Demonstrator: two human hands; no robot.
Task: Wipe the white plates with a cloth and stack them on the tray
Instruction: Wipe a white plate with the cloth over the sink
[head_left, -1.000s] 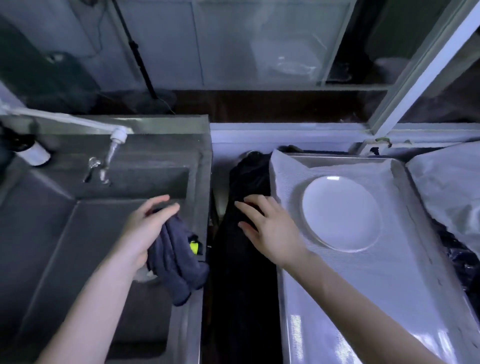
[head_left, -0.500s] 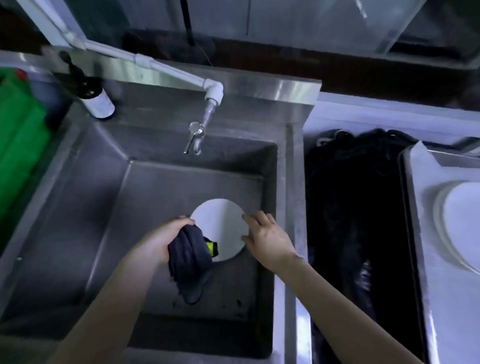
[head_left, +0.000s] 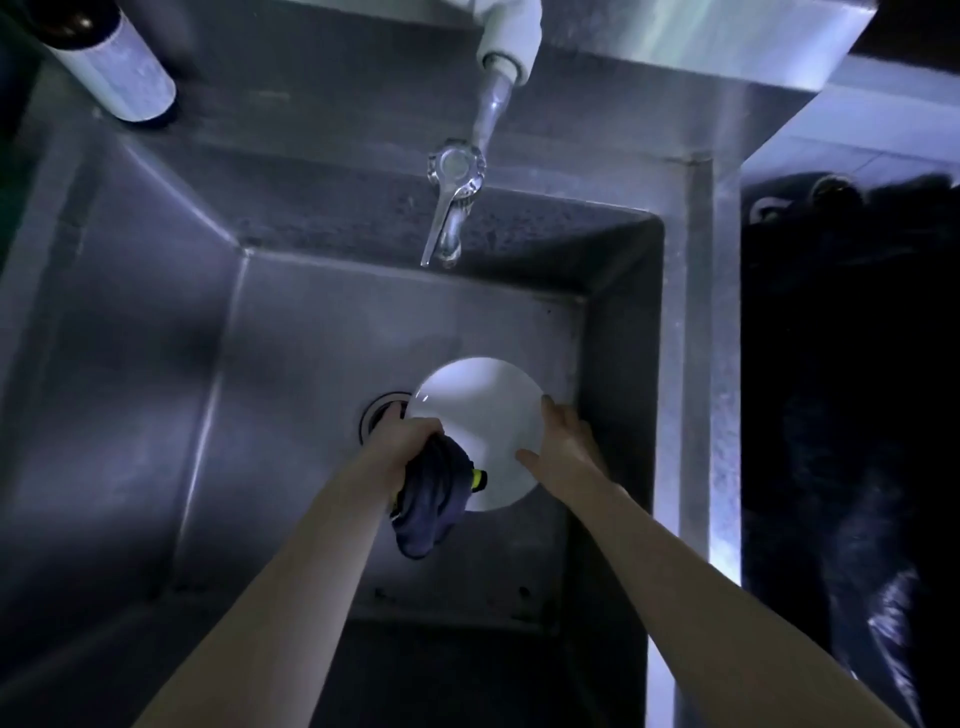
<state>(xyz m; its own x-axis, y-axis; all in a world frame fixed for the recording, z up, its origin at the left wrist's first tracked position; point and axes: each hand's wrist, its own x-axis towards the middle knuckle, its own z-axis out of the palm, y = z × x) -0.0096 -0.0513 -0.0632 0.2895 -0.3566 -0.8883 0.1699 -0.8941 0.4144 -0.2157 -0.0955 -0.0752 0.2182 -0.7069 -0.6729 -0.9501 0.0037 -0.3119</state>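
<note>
Fingers (head_left: 549, 411) of right hand (head_left: 569, 447) pinch right rim of white plate (head_left: 483, 415), thumb on its face. Plate low in sink (head_left: 311, 338), beside drain (head_left: 378, 415). Left hand (head_left: 410, 441) clamped on dark cloth (head_left: 431, 493) at plate's near-left edge; plate face lies just ahead-right of cloth.

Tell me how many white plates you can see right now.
1. The plate lies in the sink, right of the drain; the right hand holds its right edge and the left hand holds the cloth over its lower left. Others may be out of frame.
</note>
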